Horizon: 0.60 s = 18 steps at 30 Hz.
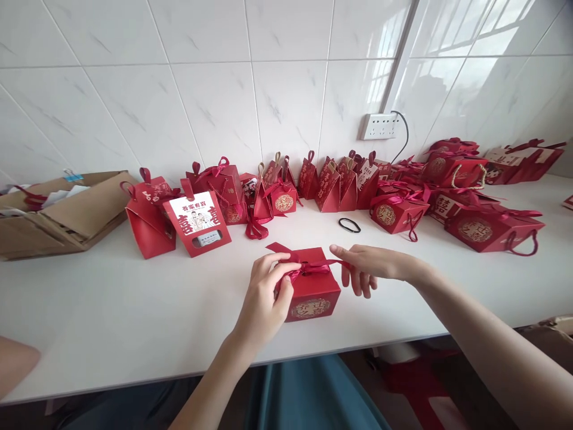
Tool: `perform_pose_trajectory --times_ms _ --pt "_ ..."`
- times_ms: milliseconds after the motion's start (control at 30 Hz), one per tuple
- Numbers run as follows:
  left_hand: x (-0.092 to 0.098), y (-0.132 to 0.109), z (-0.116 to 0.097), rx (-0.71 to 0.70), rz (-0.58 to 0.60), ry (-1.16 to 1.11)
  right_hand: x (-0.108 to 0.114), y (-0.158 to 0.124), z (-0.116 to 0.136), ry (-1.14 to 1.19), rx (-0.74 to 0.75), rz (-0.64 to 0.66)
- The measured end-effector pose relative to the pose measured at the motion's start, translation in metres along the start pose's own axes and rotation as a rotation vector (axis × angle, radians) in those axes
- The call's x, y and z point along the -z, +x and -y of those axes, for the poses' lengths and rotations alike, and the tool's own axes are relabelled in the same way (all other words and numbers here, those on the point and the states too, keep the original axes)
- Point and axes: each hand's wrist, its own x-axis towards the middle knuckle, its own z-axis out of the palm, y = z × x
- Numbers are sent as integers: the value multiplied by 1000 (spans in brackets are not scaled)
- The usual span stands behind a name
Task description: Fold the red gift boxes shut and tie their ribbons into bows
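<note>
Running along a white tiled wall (pixel 286 89) in the head view, the white table (pixel 192 310) is lit by daylight that glints on the tiles at right. A socket (pixel 379 127) with a dark cord (pixel 406 134) is on the wall, and a red stool (pixel 414 382) shows below the table. Red gift boxes (pixel 329 191) crowd the back, more bunching at right; a box with a white panel (pixel 197 221) leans at left, beside an open carton (pixel 89 212) of papers. A black band (pixel 350 231) lies just behind the right hand (pixel 358 266). Another person's arm (pixel 15 364) edges in at left. The red box (pixel 316 292) sits between the hands near the front edge, flat on its base. The left hand (pixel 268 280) bends its fingers over the bow (pixel 308 269), touching it; whether they pinch, I cannot tell. The right hand grips the ribbon's tail (pixel 338 262), drawn out sideways.
</note>
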Motion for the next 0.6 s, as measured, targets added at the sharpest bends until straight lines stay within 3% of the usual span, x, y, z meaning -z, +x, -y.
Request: perform_pose_trajectory --times_ms 133,433,600 --pt "2 1 0 31 56 -29 -4 7 -3 261 181 -96" --pt "11 11 4 38 261 -72 -2 36 16 352 527 -327" --pt "17 20 0 7 372 28 -9 58 23 261 532 -475"
